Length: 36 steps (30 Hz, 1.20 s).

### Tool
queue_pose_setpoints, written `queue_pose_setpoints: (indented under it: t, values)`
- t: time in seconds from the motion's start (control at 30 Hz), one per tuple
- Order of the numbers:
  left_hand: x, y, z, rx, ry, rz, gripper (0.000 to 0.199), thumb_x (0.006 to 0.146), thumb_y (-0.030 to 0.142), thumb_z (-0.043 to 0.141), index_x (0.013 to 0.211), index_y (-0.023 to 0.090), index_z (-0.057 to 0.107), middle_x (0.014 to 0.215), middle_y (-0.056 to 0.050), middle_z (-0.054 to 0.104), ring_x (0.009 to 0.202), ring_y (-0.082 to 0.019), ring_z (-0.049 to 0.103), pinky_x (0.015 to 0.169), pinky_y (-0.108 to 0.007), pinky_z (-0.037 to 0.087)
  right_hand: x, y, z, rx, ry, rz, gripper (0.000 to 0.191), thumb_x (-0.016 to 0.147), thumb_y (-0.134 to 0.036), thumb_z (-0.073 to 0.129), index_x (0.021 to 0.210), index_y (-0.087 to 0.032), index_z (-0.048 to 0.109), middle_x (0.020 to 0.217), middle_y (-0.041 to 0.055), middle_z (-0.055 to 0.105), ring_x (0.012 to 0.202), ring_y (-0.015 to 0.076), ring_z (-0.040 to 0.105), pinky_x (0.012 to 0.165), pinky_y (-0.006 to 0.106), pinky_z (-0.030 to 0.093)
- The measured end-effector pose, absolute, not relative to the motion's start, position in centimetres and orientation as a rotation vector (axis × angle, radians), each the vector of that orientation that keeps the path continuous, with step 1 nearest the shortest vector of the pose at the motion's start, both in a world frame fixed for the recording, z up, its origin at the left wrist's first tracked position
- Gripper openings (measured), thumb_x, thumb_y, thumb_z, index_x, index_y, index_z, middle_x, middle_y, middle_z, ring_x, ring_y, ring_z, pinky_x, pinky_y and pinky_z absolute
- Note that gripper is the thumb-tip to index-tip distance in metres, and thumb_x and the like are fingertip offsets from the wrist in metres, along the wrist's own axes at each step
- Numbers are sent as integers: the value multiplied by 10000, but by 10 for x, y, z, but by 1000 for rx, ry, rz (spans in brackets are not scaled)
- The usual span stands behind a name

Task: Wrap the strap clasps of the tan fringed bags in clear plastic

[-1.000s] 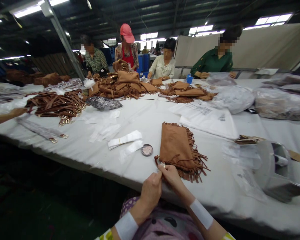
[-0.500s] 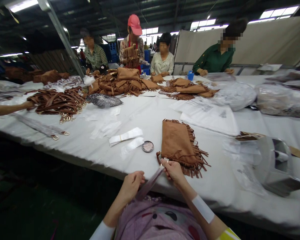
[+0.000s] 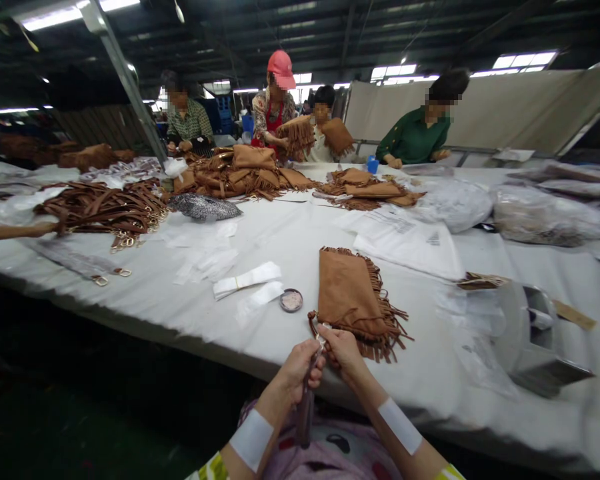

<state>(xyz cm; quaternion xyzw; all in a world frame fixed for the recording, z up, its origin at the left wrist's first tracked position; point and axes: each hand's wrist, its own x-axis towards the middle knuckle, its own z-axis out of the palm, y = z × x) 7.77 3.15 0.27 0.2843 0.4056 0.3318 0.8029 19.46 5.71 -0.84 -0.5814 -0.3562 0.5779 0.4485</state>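
A brown fringed bag [image 3: 350, 293] lies flat near the table's front edge, with a small brown loop at its lower left corner. By that corner, my right hand [image 3: 341, 350] pinches the end of a plastic-wrapped strap [image 3: 305, 413]. My left hand [image 3: 301, 368] is closed round the same strap just below, the two hands nearly touching. The strap hangs down over my lap. Left of the bag sits a small round dish [image 3: 291, 301] with pale contents, beside a banded bundle of white strips [image 3: 247, 280].
Brown straps [image 3: 110, 210] are heaped at the left, where another person's hand [image 3: 43, 229] reaches in. Brown bags [image 3: 253, 160] are piled farther back. A grey tape dispenser [image 3: 525, 333] stands at the right. Several people stand or sit across the table [image 3: 280, 227].
My left hand has moved right and closed on the strap beside my right hand. Across the table, the person in the red cap has lowered and spread their arms, and brown bags are lifted there.
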Motion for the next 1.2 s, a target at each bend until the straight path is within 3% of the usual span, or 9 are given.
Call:
queue_pose_setpoints:
  t: [0.23,0.4,0.57,0.67,0.73,0.87,0.93,1.03,1.2]
  values:
    - [75,32,3,699,1028,746,291,706,469,547,790,207,453,500,87,469,308,-18,286,329,-145,123,190,58,-14,-1501,-988,1352,471,687,-604,589,500,-197,444,339,-90,333,283,41,249,306,196,151]
    - [73,27,-8,918,1208,736,360,690,566,526,726,222,426,453,110,438,264,-26,234,287,-158,128,214,45,-4,-1562,-1035,1236,415,725,-564,562,600,-168,572,411,-51,464,328,70,359,332,199,254]
    - [67,27,-29,919,1255,693,517,634,699,522,810,213,495,423,130,388,251,-24,195,299,-157,104,333,11,32,-1792,-902,375,429,755,-536,521,746,-141,690,629,55,654,609,181,579,565,259,443]
    - [66,24,-34,908,1254,684,575,598,725,546,847,207,516,433,125,397,260,-22,193,302,-155,88,425,-20,57,-1918,-595,-212,504,781,-507,450,969,-106,691,966,154,691,862,256,607,757,325,460]
    - [66,22,-32,911,1257,702,588,582,728,560,848,205,516,440,119,405,265,-21,200,305,-154,89,475,-33,66,-2060,-478,-285,534,763,-499,445,1034,-103,676,1068,188,662,966,289,578,807,366,441]
    - [67,19,-26,917,1273,743,603,567,717,585,864,197,508,450,110,426,269,-18,227,321,-149,113,526,-31,65,-2107,-537,-56,417,646,-521,585,657,-127,720,644,120,688,711,262,610,665,344,453]
    - [68,19,-25,916,1269,756,608,561,709,599,868,193,508,456,105,439,270,-16,232,325,-151,119,533,-22,61,-2075,-551,25,387,608,-506,622,578,-129,705,531,77,653,594,221,595,574,307,444]
    - [68,19,-26,910,1269,768,595,564,700,607,857,191,514,456,102,437,281,-17,237,329,-158,124,536,-13,57,-2016,-510,65,384,583,-470,645,616,-94,718,539,75,666,552,203,599,513,281,441]
    - [66,19,-33,914,1270,765,600,558,710,609,834,185,517,459,91,451,302,-20,238,335,-161,128,534,-33,51,-1976,-412,-19,420,594,-469,646,742,-88,740,676,100,720,672,236,644,577,291,480]
